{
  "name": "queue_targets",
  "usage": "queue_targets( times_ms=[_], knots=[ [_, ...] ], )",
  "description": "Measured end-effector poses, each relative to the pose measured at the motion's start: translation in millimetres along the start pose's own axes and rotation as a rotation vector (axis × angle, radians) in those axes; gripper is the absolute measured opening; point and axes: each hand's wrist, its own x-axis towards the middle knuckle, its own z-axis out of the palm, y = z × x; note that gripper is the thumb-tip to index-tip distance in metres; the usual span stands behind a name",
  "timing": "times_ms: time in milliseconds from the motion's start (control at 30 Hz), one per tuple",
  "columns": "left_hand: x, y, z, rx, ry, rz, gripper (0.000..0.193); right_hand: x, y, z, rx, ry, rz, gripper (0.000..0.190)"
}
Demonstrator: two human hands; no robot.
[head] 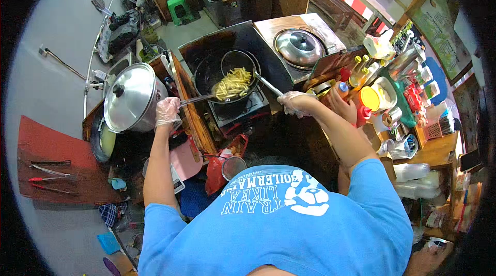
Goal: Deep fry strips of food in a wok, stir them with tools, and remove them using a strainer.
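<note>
My left hand [168, 111], in a clear plastic glove, grips the thin metal handle of a skimmer [195, 100]. Its head sits over the wok, mostly covered by yellow French fries [234, 84]. Also gloved, my right hand [298, 104] holds the metal handle of a round strainer [270, 84], whose rim [236, 52] reaches across the wok's far side. The fries lie in a heap where the two tools meet; which one bears most of them I cannot tell. Beneath is a dark wok [202, 70] on a stove [232, 109].
A large lidded aluminium pot [130, 97] stands beside my left hand. Beyond the stove's dark splash guard [271, 53] is a covered pan [300, 48]. Another person's hand [341, 105] is among sauce bottles [356, 76] at right. A wire sieve [234, 168] hangs near my body.
</note>
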Motion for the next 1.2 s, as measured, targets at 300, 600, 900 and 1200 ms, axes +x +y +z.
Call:
queue_targets(
  times_ms=[300,600,900,1200],
  knots=[
    [-30.0,-0.6,11.0,-0.553,0.013,-0.303,0.015,9.6,15.7,-9.3,0.592,-0.172,-0.031,0.021],
    [-30.0,30.0,34.6,-0.449,0.081,-0.135,0.014,26.6,30.3,1.8,1.16,-0.435,0.032,0.025],
    [-30.0,96.8,36.2,0.483,0.269,0.651,0.018,14.5,14.9,9.4,1.191,-0.346,-0.06,0.019],
    [4.6,52.5,11.0,0.634,0.246,0.571,0.019,20.0,14.2,-11.8,0.845,-0.111,-0.042,0.021]
  ],
)
